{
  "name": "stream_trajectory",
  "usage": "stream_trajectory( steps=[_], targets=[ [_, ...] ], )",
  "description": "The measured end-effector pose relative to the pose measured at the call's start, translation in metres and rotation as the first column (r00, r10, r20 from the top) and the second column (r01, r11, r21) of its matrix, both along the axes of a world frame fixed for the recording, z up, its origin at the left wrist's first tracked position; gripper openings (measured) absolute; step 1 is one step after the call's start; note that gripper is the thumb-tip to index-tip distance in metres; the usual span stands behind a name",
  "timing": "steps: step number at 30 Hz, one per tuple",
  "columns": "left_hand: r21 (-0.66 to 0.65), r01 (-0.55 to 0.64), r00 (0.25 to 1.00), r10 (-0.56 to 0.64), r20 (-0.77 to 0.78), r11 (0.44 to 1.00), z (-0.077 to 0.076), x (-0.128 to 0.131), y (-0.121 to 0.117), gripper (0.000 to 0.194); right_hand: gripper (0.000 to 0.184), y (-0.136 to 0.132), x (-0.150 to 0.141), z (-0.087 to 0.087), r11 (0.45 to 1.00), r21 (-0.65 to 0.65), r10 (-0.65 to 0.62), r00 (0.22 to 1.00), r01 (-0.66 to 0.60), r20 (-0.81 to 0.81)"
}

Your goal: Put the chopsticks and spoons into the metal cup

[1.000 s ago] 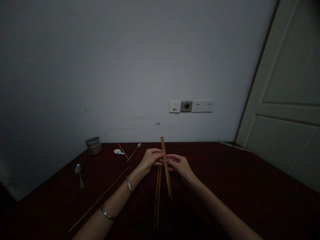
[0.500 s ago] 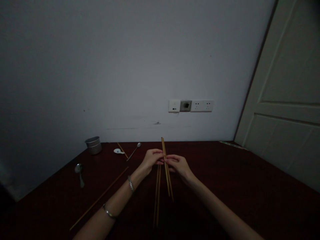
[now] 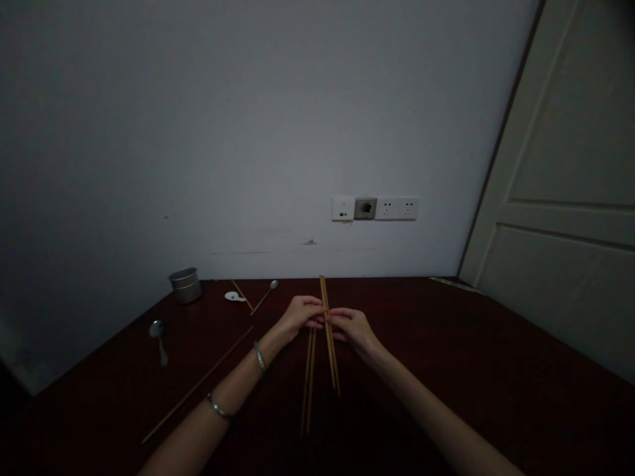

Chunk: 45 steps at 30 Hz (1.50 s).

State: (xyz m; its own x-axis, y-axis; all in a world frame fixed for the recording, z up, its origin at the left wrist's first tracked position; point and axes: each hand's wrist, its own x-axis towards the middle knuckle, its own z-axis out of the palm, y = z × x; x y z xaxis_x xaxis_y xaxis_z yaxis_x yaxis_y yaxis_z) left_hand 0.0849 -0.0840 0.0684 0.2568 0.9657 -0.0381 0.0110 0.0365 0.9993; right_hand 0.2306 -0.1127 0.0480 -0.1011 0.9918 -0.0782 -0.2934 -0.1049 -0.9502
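Observation:
Two wooden chopsticks (image 3: pixel 331 357) stand close together, raised over the table, their upper ends leaning slightly left. My left hand (image 3: pixel 303 313) pinches them from the left, the wrist wearing two silver bangles. From the right, my right hand (image 3: pixel 350 324) grips the same sticks at about the same height, its fingertips meeting those of the left. Behind and below my left hand, another pair of chopsticks (image 3: pixel 308 383) lies on the table; their far ends are hidden by the hand. A single longer chopstick (image 3: pixel 198 385) lies slanted beside my left forearm.
On the dark red table (image 3: pixel 421 344), a metal cup (image 3: pixel 185 286) stands at the back left. Near it lie a white spoon (image 3: pixel 233 297), a thin stick (image 3: pixel 241 295), a long-handled spoon (image 3: pixel 264 297) and a metal spoon (image 3: pixel 159 340). Wall sockets (image 3: pixel 376 209) sit behind; a door (image 3: pixel 560 198) is at right.
The two held chopsticks have drawn slightly closer together at their lower ends. Both hands keep their grip in nearly the same place. The view has shifted a little.

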Motion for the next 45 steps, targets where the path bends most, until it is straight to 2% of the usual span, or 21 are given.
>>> stream_trajectory(
  steps=[7,13,21,23,25,27,28,30,32,34,35,38,45],
  targets=[
    [0.025,0.053,0.997,-0.051,-0.061,0.998,-0.007,0.002,0.004,0.022,0.026,-0.007,0.003,-0.002,0.999,-0.033,-0.031,0.999,0.03,-0.015],
    [-0.008,0.016,1.0,-0.016,0.01,1.0,-0.016,0.003,0.008,0.029,0.027,-0.014,-0.001,-0.009,0.998,-0.048,-0.047,0.999,0.047,0.003],
    [-0.069,0.048,0.996,-0.042,0.08,0.996,-0.026,0.004,0.008,0.023,0.029,-0.028,-0.002,-0.015,0.998,-0.053,-0.021,1.0,0.021,0.002],
    [-0.057,0.051,0.996,-0.047,0.074,0.997,-0.025,0.004,0.007,0.023,0.032,-0.028,-0.002,-0.016,0.998,-0.048,-0.029,0.999,0.031,0.034],
    [-0.052,0.041,0.997,-0.037,0.067,0.998,-0.023,0.004,0.006,0.022,0.033,-0.027,-0.002,-0.016,0.999,-0.014,-0.04,0.988,0.043,0.152],
    [-0.052,0.027,0.998,-0.024,0.057,0.998,-0.02,0.004,0.004,0.021,0.03,-0.026,-0.001,-0.015,0.995,0.087,-0.081,0.932,0.053,0.354],
    [-0.05,0.02,0.998,-0.017,0.053,0.999,-0.018,0.004,0.003,0.021,0.028,-0.027,-0.001,-0.013,0.985,0.168,-0.123,0.876,0.049,0.466],
    [-0.043,0.012,0.999,-0.01,0.048,0.999,-0.016,0.004,0.002,0.021,0.024,-0.028,-0.001,-0.009,0.933,0.36,-0.267,0.709,0.02,0.653],
    [-0.041,0.007,0.999,-0.005,0.047,0.999,-0.015,0.004,0.001,0.021,0.023,-0.029,-0.002,-0.003,0.867,0.497,-0.408,0.514,-0.041,0.754],
    [-0.041,0.007,0.999,-0.005,0.046,0.999,-0.015,0.003,0.001,0.021,0.023,-0.029,-0.005,0.002,0.837,0.539,-0.472,0.37,-0.096,0.8],
    [-0.039,0.004,0.999,-0.002,0.042,0.999,-0.015,0.003,0.002,0.022,0.023,-0.028,-0.006,0.004,0.839,0.532,-0.473,0.33,-0.114,0.817],
    [-0.038,-0.017,1.0,0.018,0.021,0.999,-0.015,0.002,0.004,0.025,0.026,-0.025,-0.01,0.008,0.866,0.483,-0.434,0.283,-0.129,0.855],
    [0.01,0.02,0.995,-0.019,-0.096,1.0,-0.02,0.0,0.006,0.032,0.025,-0.025,-0.011,0.01,0.919,0.374,-0.333,0.26,-0.126,0.906]
  ],
)
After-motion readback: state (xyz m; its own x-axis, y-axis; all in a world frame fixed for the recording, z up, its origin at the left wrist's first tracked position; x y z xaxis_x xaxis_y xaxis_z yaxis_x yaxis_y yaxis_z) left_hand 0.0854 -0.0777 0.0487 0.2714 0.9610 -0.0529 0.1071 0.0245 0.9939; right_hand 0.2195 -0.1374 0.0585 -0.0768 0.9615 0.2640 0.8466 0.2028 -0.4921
